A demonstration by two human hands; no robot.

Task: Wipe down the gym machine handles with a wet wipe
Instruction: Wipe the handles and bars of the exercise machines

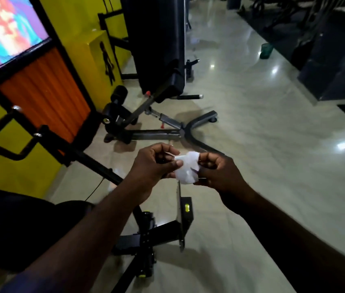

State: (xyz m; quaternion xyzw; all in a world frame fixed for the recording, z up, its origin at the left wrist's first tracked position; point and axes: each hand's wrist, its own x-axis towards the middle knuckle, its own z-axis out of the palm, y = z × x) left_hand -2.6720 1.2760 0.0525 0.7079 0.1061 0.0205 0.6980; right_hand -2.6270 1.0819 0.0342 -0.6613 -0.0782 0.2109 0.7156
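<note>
Both forearms reach forward from the bottom edge of the view and meet in the middle, held up in the air above the floor (262,127). The left hand (156,163) has its fingers curled inward, and its thumb presses the left edge of a white wipe (186,169). The right hand (218,172) has its fingers bent too and pinches the right edge of the same wipe. The wipe is crumpled and hangs between the two hands, touching nothing else. It is well apart from the handle (4,137), a black loop on a black bar that stands out by the yellow wall (19,178) at the left edge.

In count there are two hands, one wipe and one loop handle. One slanted bench (159,96) stands on the floor beyond the hands, with two black foam rollers (119,93) at its low end near the wall and one short black grip (188,96) sticking out on its right side. Directly below the hands is one black metal plate (185,216) on a frame. One green container (266,51) sits on the floor far off towards the top right corner. One bright screen (4,28) fills the top left corner.
</note>
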